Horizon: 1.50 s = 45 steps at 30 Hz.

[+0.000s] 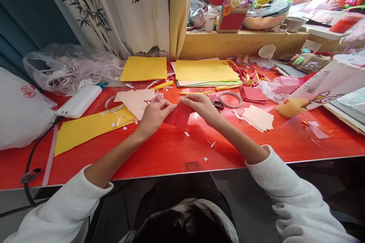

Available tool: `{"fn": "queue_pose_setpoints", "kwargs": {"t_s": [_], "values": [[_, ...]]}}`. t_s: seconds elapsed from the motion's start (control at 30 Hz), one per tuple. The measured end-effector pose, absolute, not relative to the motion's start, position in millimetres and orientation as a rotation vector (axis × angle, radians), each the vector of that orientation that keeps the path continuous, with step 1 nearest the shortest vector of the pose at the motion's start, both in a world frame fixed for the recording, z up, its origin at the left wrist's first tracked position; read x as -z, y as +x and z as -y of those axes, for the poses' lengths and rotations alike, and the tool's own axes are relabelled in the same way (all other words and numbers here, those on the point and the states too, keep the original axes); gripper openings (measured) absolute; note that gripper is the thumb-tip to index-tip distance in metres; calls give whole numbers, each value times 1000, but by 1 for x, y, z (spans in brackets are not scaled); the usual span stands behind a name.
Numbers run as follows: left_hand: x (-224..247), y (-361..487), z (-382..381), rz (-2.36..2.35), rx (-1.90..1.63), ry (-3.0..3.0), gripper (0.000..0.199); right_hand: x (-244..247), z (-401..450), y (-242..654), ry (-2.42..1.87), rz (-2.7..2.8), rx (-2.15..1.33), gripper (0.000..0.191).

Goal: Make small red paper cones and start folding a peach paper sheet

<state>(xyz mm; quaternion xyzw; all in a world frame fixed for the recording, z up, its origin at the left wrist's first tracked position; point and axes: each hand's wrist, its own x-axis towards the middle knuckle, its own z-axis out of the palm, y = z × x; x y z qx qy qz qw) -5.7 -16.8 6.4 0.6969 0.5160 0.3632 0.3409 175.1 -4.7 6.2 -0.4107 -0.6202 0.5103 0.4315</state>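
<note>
A piece of red paper [179,117] is held up over the middle of the red table, and it nearly blends with the tabletop. My left hand [154,115] pinches its left side between thumb and fingers. From the other side, my right hand [201,108] grips its upper edge, the fingertips of both hands close together. A small pinkish, translucent thing [157,98] shows at the left fingers; I cannot make out what it is. Beside my right hand lie black-handled scissors [218,104] and a roll of tape [231,99]. Pale pink paper [138,100] lies behind my left hand.
Yellow sheets [144,68] and a paper stack [205,71] lie at the back. Yellow paper [88,131] is at left, near a white power strip [81,101]. Pale cards [259,117], red cards [253,95] and a large paper cup [322,87] stand right. Paper scraps are scattered about.
</note>
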Motion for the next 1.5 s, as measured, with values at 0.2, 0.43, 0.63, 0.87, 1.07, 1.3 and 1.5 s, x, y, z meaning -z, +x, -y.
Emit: {"fn": "queue_pose_setpoints", "kwargs": {"t_s": [0.2,0.43,0.63,0.87,1.07,1.3,1.5], "values": [[-7,-4,17,-1237,-932,1781,31,-5,4,176,-1015,1585,-1220,35],[-8,-7,17,-1241,-1036,1676,34,-7,3,177,-948,1236,-1639,42],[-5,-6,18,-1215,-1059,1665,37,-8,4,178,-846,1256,-1826,35],[-7,-5,19,-1258,-1052,1730,34,-9,7,178,-1009,1492,-1664,43],[-7,-5,19,-1229,-1061,1801,30,-5,9,173,-1089,1816,-1212,53],[-4,-4,18,-1193,-1071,1763,27,2,7,171,-1046,1887,-1043,51],[-4,-4,18,-1227,-1061,1778,28,1,8,172,-1071,1882,-1054,50]]}}
